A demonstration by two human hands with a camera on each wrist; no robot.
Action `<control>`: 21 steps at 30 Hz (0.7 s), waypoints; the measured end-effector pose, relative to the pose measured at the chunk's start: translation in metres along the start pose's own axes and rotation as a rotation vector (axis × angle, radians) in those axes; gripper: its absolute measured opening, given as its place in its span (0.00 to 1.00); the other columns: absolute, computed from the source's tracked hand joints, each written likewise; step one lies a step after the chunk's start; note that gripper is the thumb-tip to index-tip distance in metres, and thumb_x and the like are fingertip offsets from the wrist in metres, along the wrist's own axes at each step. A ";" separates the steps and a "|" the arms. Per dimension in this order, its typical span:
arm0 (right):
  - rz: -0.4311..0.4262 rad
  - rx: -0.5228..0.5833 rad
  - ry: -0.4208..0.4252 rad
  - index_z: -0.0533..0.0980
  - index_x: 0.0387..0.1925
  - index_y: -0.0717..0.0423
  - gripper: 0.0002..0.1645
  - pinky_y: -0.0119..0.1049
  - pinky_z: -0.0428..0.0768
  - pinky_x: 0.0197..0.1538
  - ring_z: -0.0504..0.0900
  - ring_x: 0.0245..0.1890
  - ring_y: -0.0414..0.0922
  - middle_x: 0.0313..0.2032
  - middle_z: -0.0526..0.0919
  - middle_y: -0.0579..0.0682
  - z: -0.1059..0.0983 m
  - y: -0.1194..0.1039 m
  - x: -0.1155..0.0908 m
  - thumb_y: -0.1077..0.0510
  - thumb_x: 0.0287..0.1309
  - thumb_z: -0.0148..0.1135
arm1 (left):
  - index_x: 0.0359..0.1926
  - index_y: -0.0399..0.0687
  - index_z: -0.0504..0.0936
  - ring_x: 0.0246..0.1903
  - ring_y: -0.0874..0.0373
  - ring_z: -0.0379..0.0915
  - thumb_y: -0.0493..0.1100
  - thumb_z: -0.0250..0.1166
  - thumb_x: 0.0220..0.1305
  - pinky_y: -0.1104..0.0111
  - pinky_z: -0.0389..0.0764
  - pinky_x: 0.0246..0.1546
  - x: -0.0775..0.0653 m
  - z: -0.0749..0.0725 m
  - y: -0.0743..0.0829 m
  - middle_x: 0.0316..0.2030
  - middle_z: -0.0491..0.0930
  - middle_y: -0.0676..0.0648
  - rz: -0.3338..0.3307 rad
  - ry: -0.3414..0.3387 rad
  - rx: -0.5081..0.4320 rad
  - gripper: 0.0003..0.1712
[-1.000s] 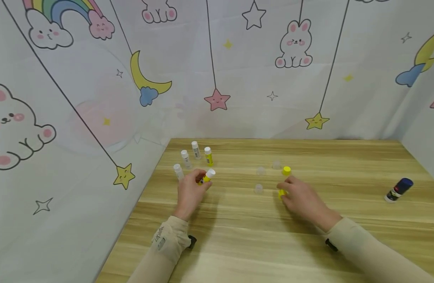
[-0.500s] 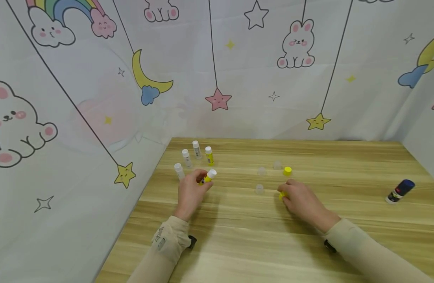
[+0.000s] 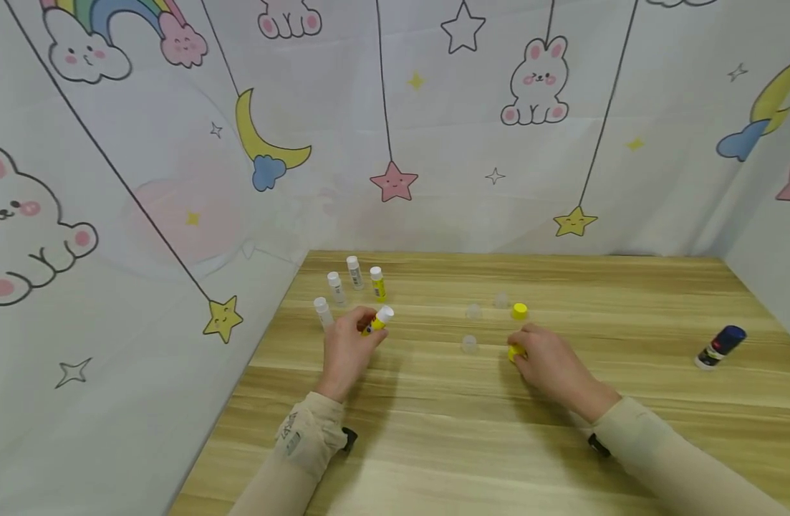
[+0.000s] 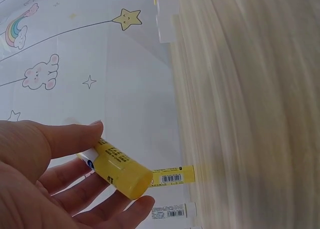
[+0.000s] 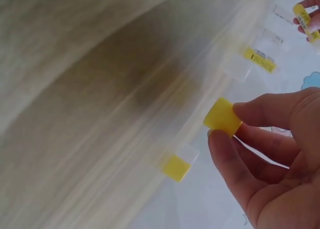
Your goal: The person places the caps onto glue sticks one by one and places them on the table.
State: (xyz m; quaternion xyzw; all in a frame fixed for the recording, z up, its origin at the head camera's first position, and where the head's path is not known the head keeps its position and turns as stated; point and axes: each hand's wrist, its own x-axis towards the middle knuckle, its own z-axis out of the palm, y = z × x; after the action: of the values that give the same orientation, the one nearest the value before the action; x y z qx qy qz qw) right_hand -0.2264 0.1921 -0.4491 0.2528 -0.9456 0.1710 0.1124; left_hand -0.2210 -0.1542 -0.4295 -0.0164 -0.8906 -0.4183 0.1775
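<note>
Left hand point(image 3: 346, 351) grips 1 yellow glue stick point(image 3: 377, 322), tilted, white end up, just beside 4 more standing at the left of the table point(image 3: 433, 430): 3 clear sticks point(image 3: 336, 289) with white tops, 1 yellow standing stick point(image 3: 378, 285). Right hand point(image 3: 552, 369) pinches 1 yellow cap point(image 5: 223, 116) between thumb and finger around mid-table, 4 loose caps near it: 1 other yellow cap point(image 3: 520, 311), 3 clear caps point(image 3: 470, 344). Also 1 blue-topped bottle point(image 3: 720, 348), well apart at table right; can't tell if pinched cap touches wood.
</note>
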 end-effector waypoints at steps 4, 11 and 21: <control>0.013 0.009 0.014 0.84 0.42 0.65 0.13 0.40 0.80 0.33 0.79 0.30 0.43 0.35 0.83 0.52 -0.006 -0.003 0.000 0.68 0.52 0.71 | 0.45 0.46 0.87 0.41 0.52 0.82 0.40 0.78 0.55 0.57 0.81 0.44 0.000 0.000 0.002 0.40 0.86 0.48 0.007 0.002 0.009 0.16; 0.044 0.018 0.028 0.84 0.44 0.64 0.14 0.37 0.78 0.31 0.78 0.29 0.42 0.36 0.83 0.53 -0.013 -0.005 -0.001 0.67 0.53 0.70 | 0.46 0.46 0.87 0.41 0.51 0.82 0.39 0.78 0.55 0.56 0.81 0.45 0.000 0.001 0.005 0.41 0.87 0.47 0.034 -0.004 0.017 0.16; 0.065 0.054 0.068 0.84 0.44 0.64 0.14 0.37 0.79 0.32 0.78 0.30 0.43 0.39 0.83 0.53 -0.021 -0.006 -0.002 0.68 0.53 0.70 | 0.46 0.46 0.87 0.42 0.50 0.82 0.40 0.78 0.56 0.55 0.81 0.45 0.001 0.005 0.009 0.42 0.87 0.46 0.042 -0.017 0.018 0.16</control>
State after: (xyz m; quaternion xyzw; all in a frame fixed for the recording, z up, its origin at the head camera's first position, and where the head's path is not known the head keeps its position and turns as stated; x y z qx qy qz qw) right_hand -0.2192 0.1958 -0.4288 0.2189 -0.9440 0.2087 0.1321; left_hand -0.2219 -0.1442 -0.4254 -0.0371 -0.8953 -0.4063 0.1791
